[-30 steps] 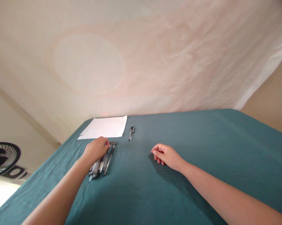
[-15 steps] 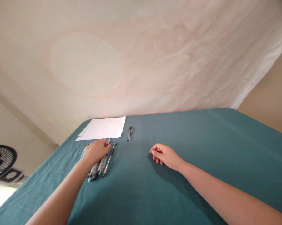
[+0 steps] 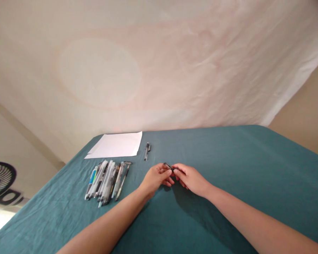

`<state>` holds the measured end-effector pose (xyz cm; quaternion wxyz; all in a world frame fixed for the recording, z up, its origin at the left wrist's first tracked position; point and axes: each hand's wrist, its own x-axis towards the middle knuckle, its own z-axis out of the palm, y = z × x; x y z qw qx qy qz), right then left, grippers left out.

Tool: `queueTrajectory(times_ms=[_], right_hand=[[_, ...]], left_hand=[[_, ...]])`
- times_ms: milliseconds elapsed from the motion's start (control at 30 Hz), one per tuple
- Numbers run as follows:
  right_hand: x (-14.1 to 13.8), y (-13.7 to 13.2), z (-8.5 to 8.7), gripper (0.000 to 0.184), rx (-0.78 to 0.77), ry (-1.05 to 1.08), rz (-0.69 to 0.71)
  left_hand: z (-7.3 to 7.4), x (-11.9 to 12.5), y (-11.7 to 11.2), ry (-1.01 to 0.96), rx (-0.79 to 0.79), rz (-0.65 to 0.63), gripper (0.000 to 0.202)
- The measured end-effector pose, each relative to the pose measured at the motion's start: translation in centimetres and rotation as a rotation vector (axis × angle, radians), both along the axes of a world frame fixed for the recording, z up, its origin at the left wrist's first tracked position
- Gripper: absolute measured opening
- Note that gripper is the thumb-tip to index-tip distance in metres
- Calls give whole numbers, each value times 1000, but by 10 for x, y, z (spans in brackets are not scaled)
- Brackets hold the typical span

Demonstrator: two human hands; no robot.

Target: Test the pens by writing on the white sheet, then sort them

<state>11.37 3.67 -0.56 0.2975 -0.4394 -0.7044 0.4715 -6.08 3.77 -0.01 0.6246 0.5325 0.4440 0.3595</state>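
A dark pen (image 3: 169,166) is held between my two hands above the middle of the cloth, mostly hidden by the fingers. My left hand (image 3: 156,179) pinches it from the left with thumb and fingers. From the right, my right hand (image 3: 190,179) has its thumb and fingertips closed on the same pen, so the two hands nearly touch. Left of my left hand lies a bunch of pens (image 3: 106,181), side by side, mostly clear-barrelled, with a blue one at the outer edge.
White paper sheets (image 3: 116,144) lie at the far left of the green cloth-covered table (image 3: 214,148). Beside them is a separate group of black-capped clear pens (image 3: 147,151). A black fan (image 3: 1,180) stands beyond the left table edge. A pale cloth backdrop (image 3: 175,70) hangs behind.
My left hand has moved right from the bunch of pens, bringing a dark pen to my right hand. My right hand stays near its place, its fingers now closed on the pen.
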Motion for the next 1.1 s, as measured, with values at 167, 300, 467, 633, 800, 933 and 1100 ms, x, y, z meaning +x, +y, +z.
queueTrajectory(times_ms=[167, 300, 467, 633, 800, 933, 1100], right_hand=[[2, 0, -1, 23, 412, -244, -54], [-1, -6, -2, 21, 483, -374, -15], [-4, -10, -2, 22, 541, -472, 24], [-3, -10, -2, 25, 553, -489, 36], [0, -7, 1, 27, 530, -526, 23], [4, -3, 1, 22, 466, -456, -57], [7, 3, 3, 17, 440, -200, -169]], left_hand=[[-6, -13, 3, 156, 168, 30, 28], [3, -18, 1, 489, 459, -35, 19], [8, -18, -6, 728, 701, -119, 19], [4, -15, -8, 767, 720, -156, 22], [4, -15, -7, 774, 705, -148, 26], [4, -24, -1, 873, 721, -51, 25], [4, -39, 11, 895, 726, 81, 19]])
